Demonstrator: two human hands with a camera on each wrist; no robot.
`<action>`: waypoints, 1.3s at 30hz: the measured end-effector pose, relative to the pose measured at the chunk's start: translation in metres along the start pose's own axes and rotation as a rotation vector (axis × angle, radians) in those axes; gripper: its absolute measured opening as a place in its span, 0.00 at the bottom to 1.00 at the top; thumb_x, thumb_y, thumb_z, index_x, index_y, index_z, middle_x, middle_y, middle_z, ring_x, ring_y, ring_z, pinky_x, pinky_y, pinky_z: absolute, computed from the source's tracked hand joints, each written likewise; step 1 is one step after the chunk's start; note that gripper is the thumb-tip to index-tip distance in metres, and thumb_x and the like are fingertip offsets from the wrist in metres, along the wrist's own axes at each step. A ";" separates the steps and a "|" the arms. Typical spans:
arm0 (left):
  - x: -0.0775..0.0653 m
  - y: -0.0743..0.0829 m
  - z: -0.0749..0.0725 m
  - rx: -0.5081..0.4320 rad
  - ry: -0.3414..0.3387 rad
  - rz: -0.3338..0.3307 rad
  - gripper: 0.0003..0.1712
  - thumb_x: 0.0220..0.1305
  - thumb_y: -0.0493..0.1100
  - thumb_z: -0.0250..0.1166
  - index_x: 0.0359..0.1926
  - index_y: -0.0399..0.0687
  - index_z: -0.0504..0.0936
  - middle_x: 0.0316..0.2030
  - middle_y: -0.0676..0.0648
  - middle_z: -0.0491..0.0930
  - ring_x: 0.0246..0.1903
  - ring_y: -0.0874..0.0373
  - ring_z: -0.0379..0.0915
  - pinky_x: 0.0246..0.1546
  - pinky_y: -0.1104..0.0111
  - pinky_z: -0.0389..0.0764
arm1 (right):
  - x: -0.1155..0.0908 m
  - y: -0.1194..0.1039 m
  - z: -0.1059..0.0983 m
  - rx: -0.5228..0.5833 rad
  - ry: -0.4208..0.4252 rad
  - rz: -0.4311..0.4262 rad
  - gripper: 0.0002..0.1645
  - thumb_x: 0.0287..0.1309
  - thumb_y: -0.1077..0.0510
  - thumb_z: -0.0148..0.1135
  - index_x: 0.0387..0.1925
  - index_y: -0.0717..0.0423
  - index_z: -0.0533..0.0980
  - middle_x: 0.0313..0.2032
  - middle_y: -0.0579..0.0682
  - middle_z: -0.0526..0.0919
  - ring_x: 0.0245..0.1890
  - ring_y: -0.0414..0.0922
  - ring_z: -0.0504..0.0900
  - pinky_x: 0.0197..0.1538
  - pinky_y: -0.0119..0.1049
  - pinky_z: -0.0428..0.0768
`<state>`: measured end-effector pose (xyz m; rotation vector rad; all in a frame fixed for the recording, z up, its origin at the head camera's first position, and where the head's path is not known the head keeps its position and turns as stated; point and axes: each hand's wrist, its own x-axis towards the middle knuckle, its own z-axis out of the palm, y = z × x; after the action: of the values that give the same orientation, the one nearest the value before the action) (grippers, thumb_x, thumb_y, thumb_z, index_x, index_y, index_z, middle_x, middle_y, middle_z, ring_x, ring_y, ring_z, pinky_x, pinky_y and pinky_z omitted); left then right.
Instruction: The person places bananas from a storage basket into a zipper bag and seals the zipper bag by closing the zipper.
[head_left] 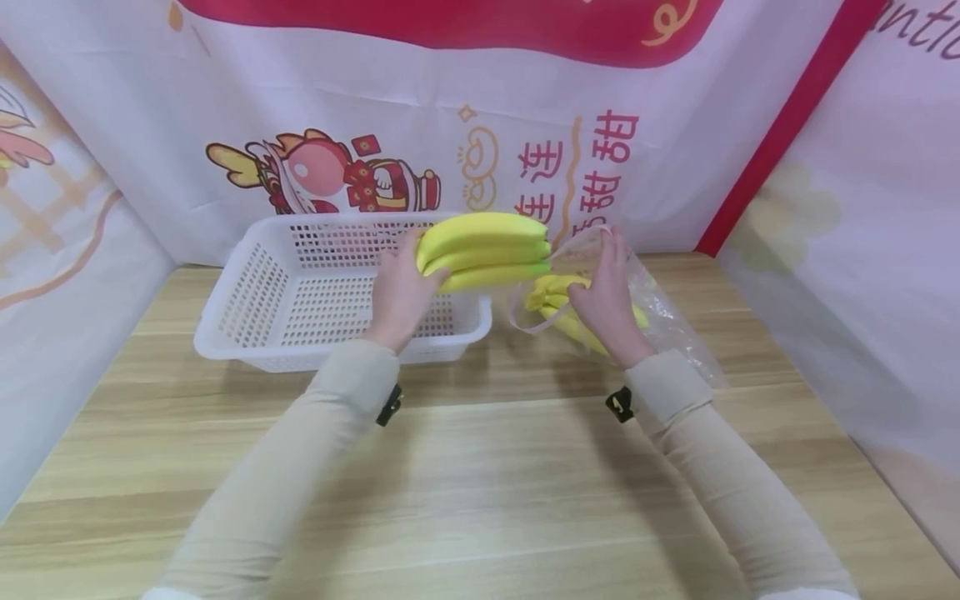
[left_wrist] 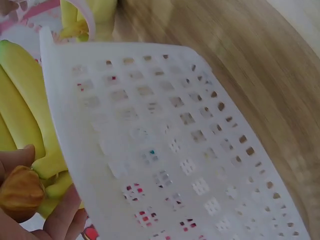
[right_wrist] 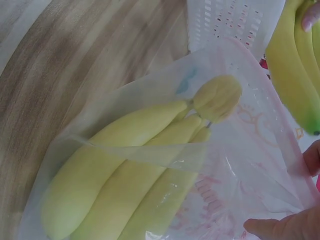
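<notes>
A bunch of yellow bananas (head_left: 483, 250) is held up by my left hand (head_left: 401, 287), which grips it at the brown stem end (left_wrist: 21, 194). Its tips point right, toward the mouth of a clear plastic bag (head_left: 670, 321). My right hand (head_left: 607, 300) pinches the bag's pink rim (right_wrist: 274, 107), and the mouth gapes toward the left. Inside the bag lies a second bunch of bananas (right_wrist: 135, 165), stem end nearest the opening. The right hand and wrist cover part of that bunch in the head view.
A white perforated plastic basket (head_left: 255, 348) stands on the wooden table (head_left: 480, 500), left of the bag and partly behind my left hand. Printed cloth (head_left: 337, 75) hangs behind the table and along both sides.
</notes>
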<state>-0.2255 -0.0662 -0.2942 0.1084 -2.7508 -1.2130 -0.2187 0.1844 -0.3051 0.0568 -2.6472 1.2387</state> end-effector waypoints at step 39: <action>-0.015 0.036 0.041 -0.095 0.056 0.159 0.38 0.60 0.37 0.60 0.69 0.44 0.56 0.57 0.39 0.72 0.54 0.47 0.73 0.57 0.59 0.76 | -0.002 -0.009 0.002 -0.038 0.016 -0.011 0.58 0.41 0.77 0.54 0.73 0.61 0.40 0.76 0.56 0.31 0.76 0.56 0.31 0.76 0.52 0.44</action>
<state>-0.2176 -0.0098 -0.2965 -0.0832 -2.5933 -1.2741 -0.2159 0.1770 -0.2996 0.0553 -2.6522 1.1804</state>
